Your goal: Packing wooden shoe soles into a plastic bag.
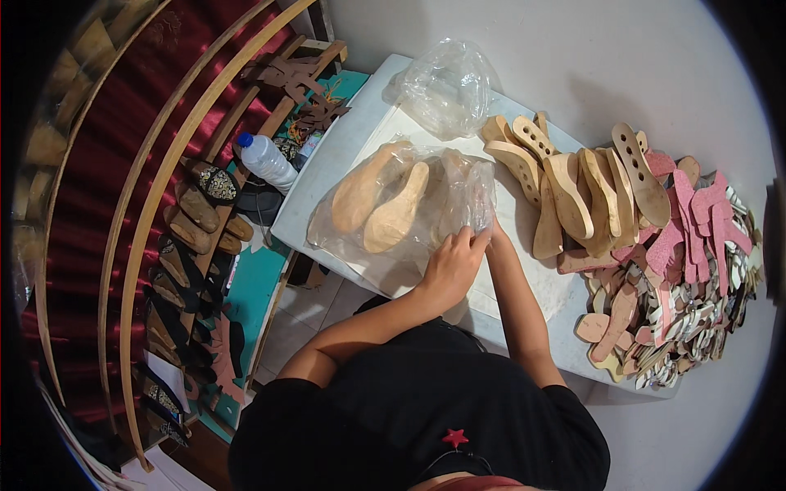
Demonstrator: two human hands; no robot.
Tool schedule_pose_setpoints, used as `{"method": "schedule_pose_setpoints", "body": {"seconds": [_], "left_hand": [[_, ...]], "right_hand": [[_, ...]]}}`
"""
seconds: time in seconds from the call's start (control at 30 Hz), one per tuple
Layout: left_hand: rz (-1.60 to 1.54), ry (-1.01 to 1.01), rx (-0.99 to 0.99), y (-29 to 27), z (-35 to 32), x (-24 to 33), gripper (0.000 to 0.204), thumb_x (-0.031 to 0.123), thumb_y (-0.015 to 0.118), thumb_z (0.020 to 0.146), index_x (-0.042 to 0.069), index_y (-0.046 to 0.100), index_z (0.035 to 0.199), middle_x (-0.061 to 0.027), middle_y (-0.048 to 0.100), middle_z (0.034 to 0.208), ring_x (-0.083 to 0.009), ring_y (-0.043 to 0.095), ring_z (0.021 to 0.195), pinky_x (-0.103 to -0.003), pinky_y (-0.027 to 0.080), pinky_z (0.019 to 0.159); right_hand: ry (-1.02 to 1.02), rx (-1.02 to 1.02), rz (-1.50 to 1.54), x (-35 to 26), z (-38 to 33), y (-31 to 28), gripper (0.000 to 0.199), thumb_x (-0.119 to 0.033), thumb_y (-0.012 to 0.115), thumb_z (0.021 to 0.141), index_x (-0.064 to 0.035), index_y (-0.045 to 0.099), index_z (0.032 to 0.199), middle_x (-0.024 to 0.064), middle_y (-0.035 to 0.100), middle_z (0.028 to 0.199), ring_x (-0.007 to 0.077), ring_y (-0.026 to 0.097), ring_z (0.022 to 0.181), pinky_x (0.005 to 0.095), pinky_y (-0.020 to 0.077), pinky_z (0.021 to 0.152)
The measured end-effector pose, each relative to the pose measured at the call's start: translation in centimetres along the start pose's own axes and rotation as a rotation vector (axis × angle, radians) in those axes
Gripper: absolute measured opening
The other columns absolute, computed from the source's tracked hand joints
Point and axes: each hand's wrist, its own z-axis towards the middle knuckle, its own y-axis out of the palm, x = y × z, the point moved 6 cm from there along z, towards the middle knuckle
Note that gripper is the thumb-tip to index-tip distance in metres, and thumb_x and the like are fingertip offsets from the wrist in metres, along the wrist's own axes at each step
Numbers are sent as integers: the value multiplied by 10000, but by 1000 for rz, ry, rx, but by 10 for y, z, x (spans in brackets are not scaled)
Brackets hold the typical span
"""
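A clear plastic bag holding tan sandal soles lies on the white table in front of me. My left hand grips the bag's near right end, fingers closed on the plastic. My right hand is mostly hidden behind the left one and the bag; only its wrist and a bit of the fingers show, pressed against the same end of the bag. Two soles show clearly through the plastic.
A second, crumpled clear bag lies farther back. To the right stand a row of tan soles and a heap of pink and pale cut-outs. A water bottle and a shelf of dark sandals are at left.
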Motion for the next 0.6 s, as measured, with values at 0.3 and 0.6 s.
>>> {"method": "schedule_pose_setpoints", "body": {"seconds": [0.3,0.6], "left_hand": [[-53,-25,417,-34,-56,-42,339,179,725,591,94,549,869,-97,460,831,-239,479,745,-323,411,631],[-84,-195,303,-24,-61,-66,415,258,756,564,73,571,886,-62,523,895,-233,546,808,-319,460,654]], "right_hand": [[23,-57,81,-8,12,9,684,-672,312,771,-82,536,1037,112,574,949,258,553,897,472,426,808],[204,-107,311,-26,0,19,743,-696,273,754,-100,505,1132,107,549,1078,272,525,994,476,400,863]]}}
